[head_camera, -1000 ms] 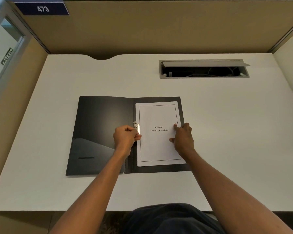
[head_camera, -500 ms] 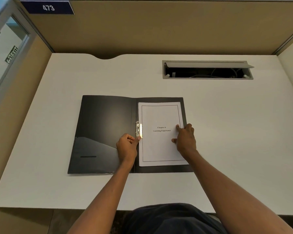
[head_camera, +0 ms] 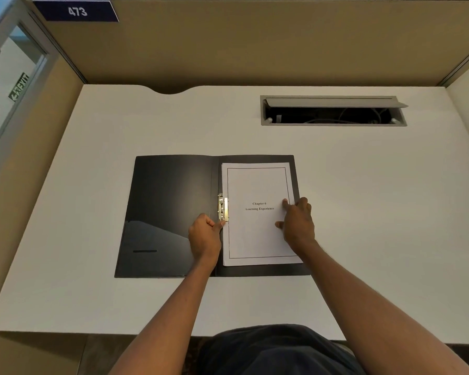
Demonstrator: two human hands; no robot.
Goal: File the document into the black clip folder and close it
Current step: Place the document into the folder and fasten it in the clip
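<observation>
The black clip folder lies open and flat on the white desk. A white document, titled "Chapter 6 Learning Experience", rests on the folder's right half. The metal clip by the spine lies over the paper's left edge. My left hand is curled beside the spine, its thumb touching the clip's lower end. My right hand presses flat on the document's right side, fingers spread.
The white desk has a grey cable hatch, open, at the back right. Tan partition walls enclose the desk on three sides. A curved cut-out sits in the back edge at centre left.
My left hand slid down from over the clip to just below it, and the clip is now uncovered. My right hand stays on the document.
</observation>
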